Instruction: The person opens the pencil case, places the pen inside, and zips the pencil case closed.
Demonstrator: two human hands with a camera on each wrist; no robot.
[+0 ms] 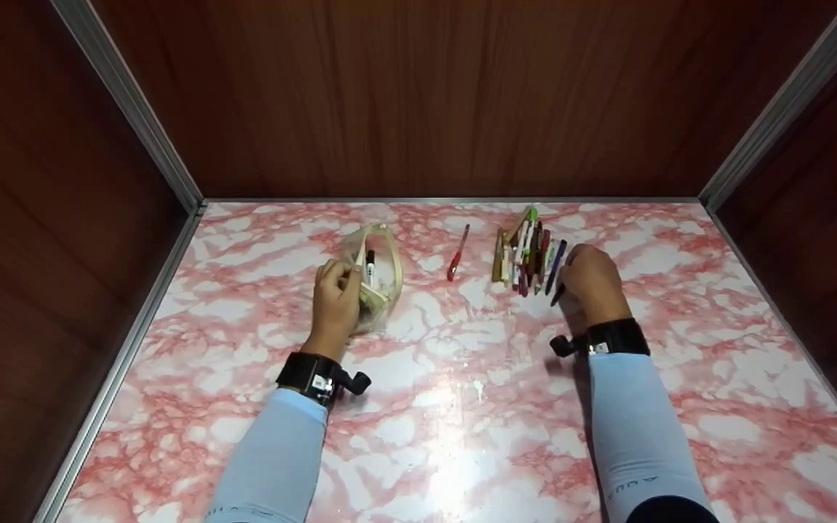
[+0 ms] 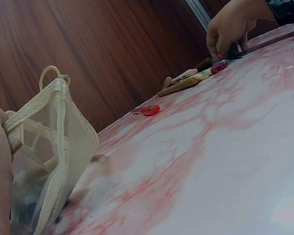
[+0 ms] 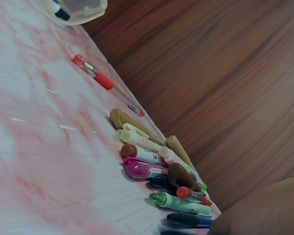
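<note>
My left hand (image 1: 335,298) grips the near-left edge of a cream mesh pouch (image 2: 78,132), holding its mouth open. Inside the pouch stands a white marker with a black cap (image 1: 370,269). Over on the right, my right hand (image 1: 593,280) is at the end of a row of pens and markers (image 1: 527,254), fingers pointing down. A dark pen (image 1: 557,294) sticks out from under its fingers, which pinch it; the fingertips are hidden in the head view. Beside that lies a blue pen with a dark cap (image 3: 186,220).
A red pen (image 1: 457,258) lies alone between the pouch and the row. The row mixes brown, cream, purple, green and red pens, some stacked on others. Dark wood panels (image 1: 447,102) enclose the marbled pink-and-white table (image 1: 447,407) at the back and sides.
</note>
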